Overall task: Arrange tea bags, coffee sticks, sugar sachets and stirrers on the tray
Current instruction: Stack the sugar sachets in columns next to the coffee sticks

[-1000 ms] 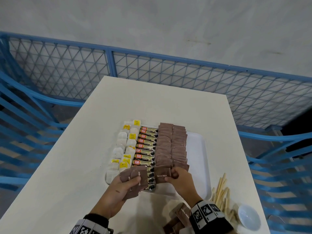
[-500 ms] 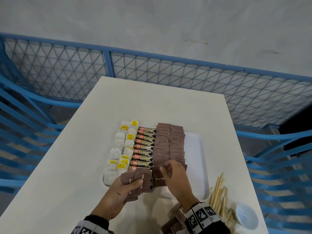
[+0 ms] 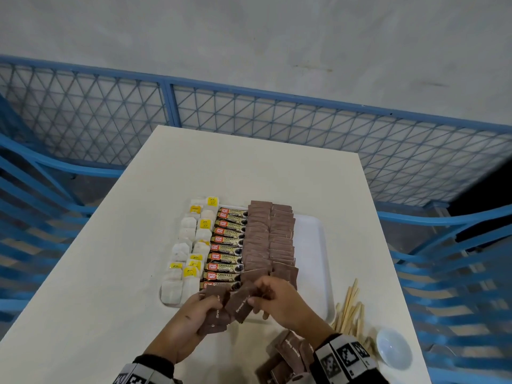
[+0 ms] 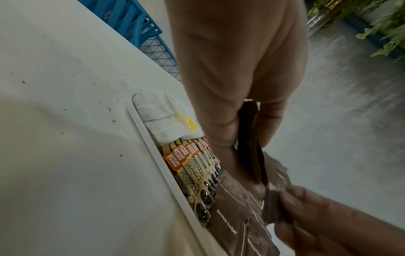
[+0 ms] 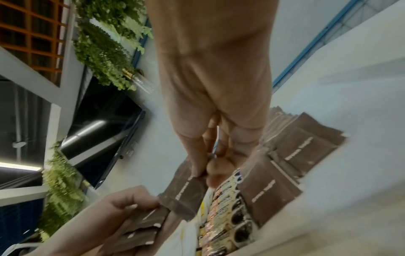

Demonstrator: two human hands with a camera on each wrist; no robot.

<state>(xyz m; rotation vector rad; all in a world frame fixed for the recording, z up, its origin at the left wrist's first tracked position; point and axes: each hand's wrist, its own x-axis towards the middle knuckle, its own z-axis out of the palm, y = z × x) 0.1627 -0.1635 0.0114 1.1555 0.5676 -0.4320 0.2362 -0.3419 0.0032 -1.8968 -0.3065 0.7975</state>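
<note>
A white tray point(image 3: 313, 245) carries tea bags point(image 3: 191, 245) on its left, coffee sticks point(image 3: 228, 245) in the middle and two columns of brown sugar sachets point(image 3: 270, 236). My left hand point(image 3: 191, 322) grips a small stack of brown sugar sachets point(image 3: 214, 317) over the tray's near edge. My right hand point(image 3: 279, 303) pinches one sachet point(image 3: 242, 303) at the top of that stack; in the right wrist view its thumb and forefinger pinch this sachet point(image 5: 188, 192). Wooden stirrers point(image 3: 350, 311) lie on the table right of the tray.
More brown sachets point(image 3: 285, 358) lie loose on the table by my right wrist. A small white bowl point(image 3: 393, 351) sits near the table's right front corner. Blue metal fencing point(image 3: 277, 120) surrounds the table. The tray's right strip is bare.
My right hand left the sachet it laid at the near end of the sugar column and came back left to the stack in my left hand, pinching a new sachet.
</note>
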